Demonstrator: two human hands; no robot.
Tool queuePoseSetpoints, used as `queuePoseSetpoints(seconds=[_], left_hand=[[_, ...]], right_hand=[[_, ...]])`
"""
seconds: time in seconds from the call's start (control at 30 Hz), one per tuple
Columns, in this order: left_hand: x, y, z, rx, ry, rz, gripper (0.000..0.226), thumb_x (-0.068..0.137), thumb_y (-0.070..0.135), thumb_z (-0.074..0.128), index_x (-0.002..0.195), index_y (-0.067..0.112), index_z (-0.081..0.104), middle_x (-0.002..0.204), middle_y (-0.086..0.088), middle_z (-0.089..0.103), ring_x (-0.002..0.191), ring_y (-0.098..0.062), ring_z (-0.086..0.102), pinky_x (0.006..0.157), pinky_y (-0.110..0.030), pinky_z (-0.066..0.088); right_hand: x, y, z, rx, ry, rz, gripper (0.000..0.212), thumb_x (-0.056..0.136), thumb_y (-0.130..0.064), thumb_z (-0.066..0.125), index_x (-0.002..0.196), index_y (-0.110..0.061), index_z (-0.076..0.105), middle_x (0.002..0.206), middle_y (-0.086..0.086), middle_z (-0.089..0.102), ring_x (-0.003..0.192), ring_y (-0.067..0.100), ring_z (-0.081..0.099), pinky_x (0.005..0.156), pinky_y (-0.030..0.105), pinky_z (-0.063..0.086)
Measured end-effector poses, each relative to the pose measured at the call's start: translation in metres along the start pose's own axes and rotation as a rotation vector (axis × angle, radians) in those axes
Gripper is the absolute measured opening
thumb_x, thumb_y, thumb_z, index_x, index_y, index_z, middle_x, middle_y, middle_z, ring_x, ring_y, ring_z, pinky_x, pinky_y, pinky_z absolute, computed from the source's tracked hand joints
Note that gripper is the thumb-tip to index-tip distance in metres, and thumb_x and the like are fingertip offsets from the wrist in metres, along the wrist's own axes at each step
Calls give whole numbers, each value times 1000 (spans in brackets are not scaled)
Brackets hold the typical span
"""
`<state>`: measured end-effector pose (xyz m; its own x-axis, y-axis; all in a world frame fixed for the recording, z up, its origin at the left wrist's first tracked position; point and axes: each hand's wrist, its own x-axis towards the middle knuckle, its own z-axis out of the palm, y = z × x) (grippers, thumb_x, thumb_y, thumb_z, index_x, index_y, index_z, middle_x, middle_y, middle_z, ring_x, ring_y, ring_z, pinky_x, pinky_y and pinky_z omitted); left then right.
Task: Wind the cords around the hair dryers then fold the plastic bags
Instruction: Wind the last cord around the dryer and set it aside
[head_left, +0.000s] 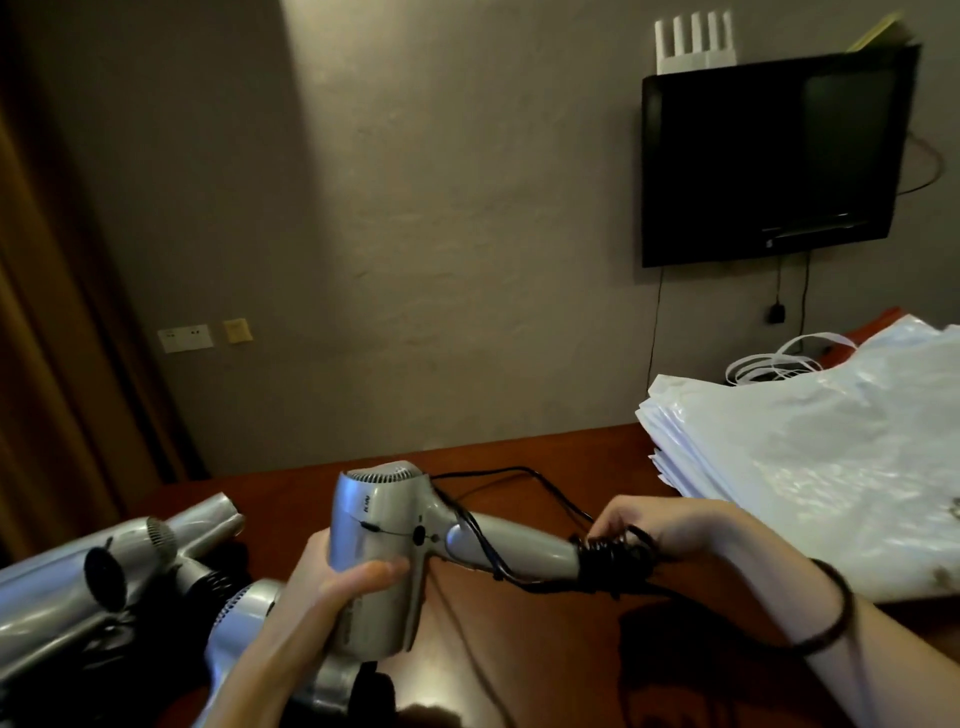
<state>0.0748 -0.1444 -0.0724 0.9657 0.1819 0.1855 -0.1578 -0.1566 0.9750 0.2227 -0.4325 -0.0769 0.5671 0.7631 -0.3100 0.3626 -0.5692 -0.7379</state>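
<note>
— What fills the view, biggest first?
— The brown counter carries everything; take the held hair dryer at its middle as the landmark. To the right of it and farther back lies a stack of white plastic bags, flat, with loose white handles at its far end; high on the wall above and right of the dryer hangs a dark television.

— And on the other side?
— A heap of other silver hair dryers lies to the left of it (how many, I cannot tell; they overlap); their dark cords are bunched among them.

— The dryer itself?
— Raised above the counter, barrel upright with the rear grille at the top, handle pointing right; its black cord is coiled in several turns at the handle's end, and a slack loop runs back over the counter behind it.

— The hands?
— The left hand grips the barrel, thumb curled across its front; the right hand is at the handle's tip, fingers curled and pinching the cord beside the coils; a dark bangle sits on that wrist.
</note>
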Motion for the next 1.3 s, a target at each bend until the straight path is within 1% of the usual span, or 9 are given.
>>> queuePoseSetpoints(seconds=[0.13, 0.23, 0.37, 0.5, 0.6, 0.77, 0.93, 1.13, 1.3], left_hand=[[0, -3, 6, 136, -11, 29, 77, 32, 42, 81, 98, 4, 69, 84, -17, 73, 75, -27, 71, 63, -30, 56], [1, -3, 9, 202, 34, 70, 76, 33, 44, 80, 96, 5, 68, 81, -9, 74, 68, -15, 69, 60, -23, 54], [0, -7, 17, 234, 234, 174, 62, 34, 49, 78, 88, 19, 67, 81, 0, 73, 71, -17, 67, 65, -36, 53], [-1, -6, 20, 184, 387, 214, 59, 37, 57, 73, 82, 20, 63, 77, 7, 70, 60, -5, 60, 58, -26, 47], [0, -8, 17, 140, 457, 201, 59, 39, 58, 75, 83, 19, 64, 75, 5, 70, 68, -13, 63, 66, -43, 51], [0, -7, 15, 20, 490, 160, 61, 37, 56, 77, 87, 21, 67, 78, 3, 73, 81, -24, 68, 76, -51, 55], [-2, -4, 16, -42, 418, 136, 67, 37, 54, 78, 92, 18, 68, 82, 1, 74, 81, -22, 71, 76, -50, 58], [0, -7, 21, -136, 375, 98, 72, 35, 53, 78, 95, 15, 68, 81, -1, 75, 80, -24, 71, 68, -41, 59], [3, -8, 19, -253, 332, 30, 79, 32, 47, 82, 99, 8, 66, 87, -15, 73, 82, -34, 70, 59, -38, 56]], right_hand=[[6, -34, -14, -270, -34, 37, 23, 87, -35, 65, 96, -16, 74, 86, 7, 59, 80, 23, 48, 74, 37, 36], [15, -58, -13, -366, 97, 51, 24, 91, -29, 63, 101, -10, 74, 83, -1, 60, 75, 13, 50, 73, 31, 38], [24, -79, 8, -311, 404, 30, 25, 93, -12, 51, 93, -2, 74, 75, 7, 62, 60, 13, 52, 58, 24, 39], [28, -76, 39, 50, 609, -73, 24, 97, -7, 35, 98, -18, 57, 72, 2, 66, 60, 13, 59, 61, 20, 43], [35, -69, 61, 447, 679, -168, 15, 102, -7, 30, 112, -13, 40, 84, 4, 69, 58, 8, 62, 59, 19, 41], [30, -63, 84, 993, 581, -248, 21, 95, -21, 50, 110, -10, 61, 90, 5, 75, 75, 12, 64, 63, 24, 48], [17, -49, 83, 1283, 355, -266, 36, 81, -28, 54, 108, -14, 73, 96, 11, 72, 67, 14, 65, 55, 25, 53], [17, -32, 79, 1174, 207, -100, 43, 82, -46, 57, 70, -6, 65, 44, -2, 35, 33, 6, 31, 37, 17, 28], [13, -36, 75, 930, 341, 27, 52, 75, -61, 59, 55, -13, 50, 53, 1, 27, 44, 11, 25, 47, 21, 24]])
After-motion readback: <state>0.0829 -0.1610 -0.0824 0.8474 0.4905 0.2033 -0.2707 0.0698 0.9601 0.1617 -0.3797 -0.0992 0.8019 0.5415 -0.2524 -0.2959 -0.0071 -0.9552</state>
